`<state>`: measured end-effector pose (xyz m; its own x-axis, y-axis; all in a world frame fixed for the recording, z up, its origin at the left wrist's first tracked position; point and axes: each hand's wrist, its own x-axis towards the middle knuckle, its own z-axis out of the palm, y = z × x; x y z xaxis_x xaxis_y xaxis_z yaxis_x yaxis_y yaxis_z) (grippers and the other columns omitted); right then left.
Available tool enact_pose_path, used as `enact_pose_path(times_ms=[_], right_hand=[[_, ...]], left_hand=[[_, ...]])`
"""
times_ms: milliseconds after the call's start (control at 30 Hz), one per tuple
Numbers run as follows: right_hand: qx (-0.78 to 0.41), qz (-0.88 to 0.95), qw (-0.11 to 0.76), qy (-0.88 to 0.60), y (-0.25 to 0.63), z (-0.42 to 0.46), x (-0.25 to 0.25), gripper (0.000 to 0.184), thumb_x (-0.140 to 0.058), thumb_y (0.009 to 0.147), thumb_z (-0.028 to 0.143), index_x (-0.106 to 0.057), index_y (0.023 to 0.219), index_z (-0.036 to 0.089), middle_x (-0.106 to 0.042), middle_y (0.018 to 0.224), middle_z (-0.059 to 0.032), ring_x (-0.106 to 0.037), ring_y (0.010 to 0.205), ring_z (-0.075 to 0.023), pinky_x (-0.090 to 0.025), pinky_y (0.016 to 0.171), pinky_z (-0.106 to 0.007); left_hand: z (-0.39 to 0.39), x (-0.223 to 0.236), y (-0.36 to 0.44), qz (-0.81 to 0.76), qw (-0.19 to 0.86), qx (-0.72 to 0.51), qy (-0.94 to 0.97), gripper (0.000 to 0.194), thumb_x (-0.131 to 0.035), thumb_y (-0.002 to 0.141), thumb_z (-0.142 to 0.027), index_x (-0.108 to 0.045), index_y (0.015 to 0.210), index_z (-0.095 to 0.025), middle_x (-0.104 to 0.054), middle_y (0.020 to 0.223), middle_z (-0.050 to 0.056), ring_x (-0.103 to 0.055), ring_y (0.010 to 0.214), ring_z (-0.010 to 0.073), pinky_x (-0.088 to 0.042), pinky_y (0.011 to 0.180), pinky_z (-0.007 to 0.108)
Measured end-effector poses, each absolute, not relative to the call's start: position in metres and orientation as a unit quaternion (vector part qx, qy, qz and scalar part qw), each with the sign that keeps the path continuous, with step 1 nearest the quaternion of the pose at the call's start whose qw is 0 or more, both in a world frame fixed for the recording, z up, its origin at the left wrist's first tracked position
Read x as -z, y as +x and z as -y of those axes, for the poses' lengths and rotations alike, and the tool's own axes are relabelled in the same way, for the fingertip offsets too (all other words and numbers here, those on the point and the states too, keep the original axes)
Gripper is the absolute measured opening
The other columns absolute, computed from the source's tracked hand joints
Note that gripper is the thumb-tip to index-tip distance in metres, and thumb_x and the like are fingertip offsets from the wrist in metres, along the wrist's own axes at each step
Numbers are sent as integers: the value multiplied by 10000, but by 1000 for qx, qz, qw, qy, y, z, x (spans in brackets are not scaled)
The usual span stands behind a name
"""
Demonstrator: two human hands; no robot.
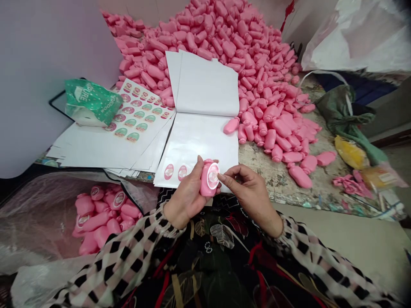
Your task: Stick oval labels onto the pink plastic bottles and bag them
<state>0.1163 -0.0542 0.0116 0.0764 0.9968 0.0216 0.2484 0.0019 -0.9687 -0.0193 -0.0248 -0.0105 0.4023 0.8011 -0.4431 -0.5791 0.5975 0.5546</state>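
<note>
Clasping pink bottle in left fingers; pinching at edge of label with right fingers. Probably light, smooth, squeezable; best held by sides.

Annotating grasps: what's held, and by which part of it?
Left hand holds a pink bottle around its body, thumb beside the top. Right hand has fingertips at the oval label's edge; can't tell if they pinch it.
</note>
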Motion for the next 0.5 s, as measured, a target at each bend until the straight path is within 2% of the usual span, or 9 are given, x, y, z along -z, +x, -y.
enact_pose_path(times_ms=[267,500], right_hand=[[-428,545,437,-574,117,53,-7,157,-662,777,334,-625,732,188,-627,689,16,-558,582,-105,-452,562,-233],[-422,556,425,-576,118,53,3,186,-657,787,370,-629,742,192,-655,713,-3,-597,638,-132,-472,618,-261]], left_hand=[[27,9,-16,-356,803,-437,194,595,-474,813,-646,-550,1136,-153,-504,751,22,-506,603,111,-443,526,241],[29,7,-15,-360,797,-437,208,648,-444,797,-688,-543,1153,-155,-531,782,36,-519,650,115,-444,583,241]])
